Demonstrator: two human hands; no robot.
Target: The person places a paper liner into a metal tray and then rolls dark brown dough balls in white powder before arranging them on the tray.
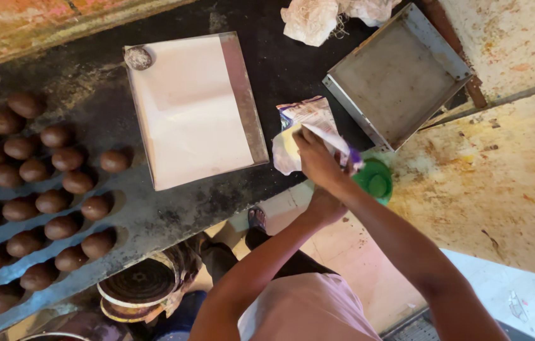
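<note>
My right hand (317, 159) is closed on a crumpled white and purple plastic packet (305, 117) at the edge of the black worktop (280, 69). My left hand (326, 205) sits just below the right wrist, fingers curled; what it grips is hidden. A green round lid or container (375, 181) lies right beside both hands, partly under the right one.
A metal tray lined with white paper (195, 113) holds one floury ball (138, 58) at its far corner. An unlined metal tray (400, 76) stands at the right. Several brown balls (59, 164) lie in rows at the left. Crumpled white wrapping (310, 20) sits at the top. A sandalled foot (257, 218) shows below the worktop.
</note>
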